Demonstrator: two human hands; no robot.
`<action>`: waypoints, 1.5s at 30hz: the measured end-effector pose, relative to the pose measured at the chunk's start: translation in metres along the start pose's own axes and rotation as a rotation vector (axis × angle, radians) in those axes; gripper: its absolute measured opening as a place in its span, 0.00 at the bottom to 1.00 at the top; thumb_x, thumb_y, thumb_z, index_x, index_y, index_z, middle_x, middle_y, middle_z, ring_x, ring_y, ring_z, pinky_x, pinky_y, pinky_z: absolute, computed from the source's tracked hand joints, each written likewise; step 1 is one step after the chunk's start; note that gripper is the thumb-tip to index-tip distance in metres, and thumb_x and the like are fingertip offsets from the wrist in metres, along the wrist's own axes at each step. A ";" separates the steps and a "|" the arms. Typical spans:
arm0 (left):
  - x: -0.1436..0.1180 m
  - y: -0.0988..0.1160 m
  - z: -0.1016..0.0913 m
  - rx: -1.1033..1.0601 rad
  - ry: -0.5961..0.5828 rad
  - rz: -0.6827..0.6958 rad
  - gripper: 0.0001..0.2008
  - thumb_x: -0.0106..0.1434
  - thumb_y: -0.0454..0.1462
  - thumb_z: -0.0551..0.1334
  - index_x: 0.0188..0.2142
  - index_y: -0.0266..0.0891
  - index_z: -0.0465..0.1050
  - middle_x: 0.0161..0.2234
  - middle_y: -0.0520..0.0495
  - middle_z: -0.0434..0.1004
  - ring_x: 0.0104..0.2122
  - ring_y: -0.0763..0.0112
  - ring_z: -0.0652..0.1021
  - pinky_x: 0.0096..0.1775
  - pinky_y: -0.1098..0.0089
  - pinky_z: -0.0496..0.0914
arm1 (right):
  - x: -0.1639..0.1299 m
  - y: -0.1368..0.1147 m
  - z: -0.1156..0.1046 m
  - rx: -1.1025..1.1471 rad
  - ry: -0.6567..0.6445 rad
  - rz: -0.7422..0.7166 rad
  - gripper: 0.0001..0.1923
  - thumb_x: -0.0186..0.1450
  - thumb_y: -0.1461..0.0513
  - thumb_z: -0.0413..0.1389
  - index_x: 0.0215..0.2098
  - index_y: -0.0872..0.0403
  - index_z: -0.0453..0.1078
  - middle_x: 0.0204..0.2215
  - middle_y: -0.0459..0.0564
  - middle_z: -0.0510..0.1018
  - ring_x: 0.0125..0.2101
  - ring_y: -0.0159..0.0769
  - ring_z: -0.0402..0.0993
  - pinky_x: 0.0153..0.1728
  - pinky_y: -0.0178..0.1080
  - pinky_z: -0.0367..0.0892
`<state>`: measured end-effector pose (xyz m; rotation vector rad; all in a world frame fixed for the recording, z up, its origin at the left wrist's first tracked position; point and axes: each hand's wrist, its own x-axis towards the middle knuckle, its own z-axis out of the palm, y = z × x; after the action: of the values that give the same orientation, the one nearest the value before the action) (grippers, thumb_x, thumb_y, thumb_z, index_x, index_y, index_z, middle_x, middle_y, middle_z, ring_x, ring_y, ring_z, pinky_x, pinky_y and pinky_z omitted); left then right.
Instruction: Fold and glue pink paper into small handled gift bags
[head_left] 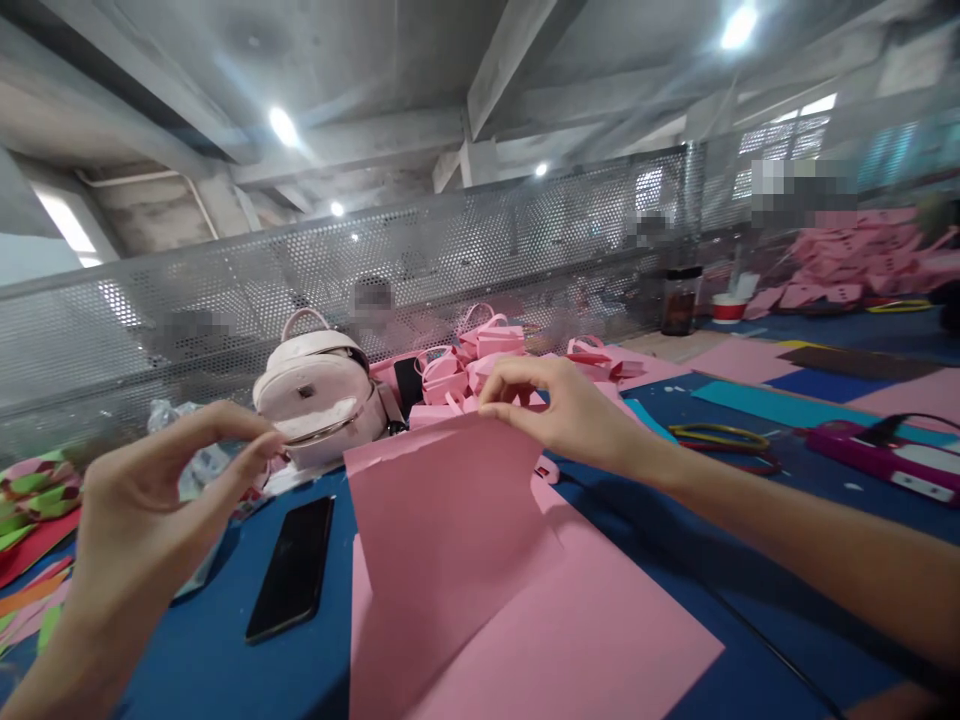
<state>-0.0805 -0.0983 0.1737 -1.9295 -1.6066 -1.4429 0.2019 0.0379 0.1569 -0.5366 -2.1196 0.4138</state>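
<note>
Pink paper is what the right hand (559, 410) works with: thumb and forefinger pinch the top edge of a folded-up pink sheet (450, 520), whose raised flap stands nearly upright while the rest lies flat on the blue table (202, 660), running toward five o'clock. The right forearm comes in from four o'clock.

At nine o'clock from the sheet, the left hand (161, 490) hangs above the table, its thumb and forefinger curled toward each other with the tips nearly meeting. Whether anything thin sits between them I cannot tell. It does not touch the sheet.

Between the two hands, just below the left one, a black phone (294, 568) lies face up on the table, just beside the sheet's left edge. At eleven o'clock from the sheet stands a pale pink backpack (319, 395). At twelve o'clock, behind the flap, is a heap of small pink paper bags with handles (480, 360).

Further out at three o'clock lie yellow and red rings (720, 437), a magenta gadget (885, 460) with a black cord, and flat coloured sheets. At nine o'clock, scraps of green and red paper (34, 500) sit on the table edge. A perforated metal screen (487, 240) runs across the back, and at one o'clock a dark jar (681, 300) stands before it.
</note>
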 end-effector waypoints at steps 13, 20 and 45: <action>-0.020 -0.005 0.067 -0.022 -0.385 0.169 0.15 0.71 0.38 0.55 0.36 0.40 0.80 0.31 0.48 0.83 0.31 0.67 0.81 0.32 0.74 0.70 | -0.007 0.000 0.005 -0.052 -0.058 0.051 0.06 0.64 0.67 0.61 0.31 0.53 0.78 0.32 0.46 0.83 0.34 0.35 0.76 0.38 0.37 0.66; -0.026 0.011 0.078 0.014 -0.429 0.248 0.18 0.74 0.39 0.52 0.30 0.38 0.74 0.26 0.47 0.78 0.29 0.67 0.77 0.31 0.72 0.67 | -0.007 -0.015 0.025 -0.080 -0.131 -0.091 0.06 0.62 0.70 0.63 0.31 0.54 0.76 0.31 0.44 0.82 0.33 0.33 0.76 0.35 0.34 0.63; -0.058 -0.036 0.029 0.049 -0.352 0.314 0.19 0.70 0.32 0.56 0.56 0.54 0.72 0.43 0.56 0.85 0.38 0.69 0.84 0.56 0.68 0.67 | -0.005 0.018 0.007 0.070 -0.171 0.014 0.06 0.62 0.67 0.59 0.28 0.53 0.74 0.28 0.45 0.81 0.32 0.34 0.75 0.38 0.37 0.65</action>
<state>-0.0902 -0.1006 0.1002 -2.3763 -1.3645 -0.9752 0.2027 0.0502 0.1406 -0.4902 -2.2567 0.5569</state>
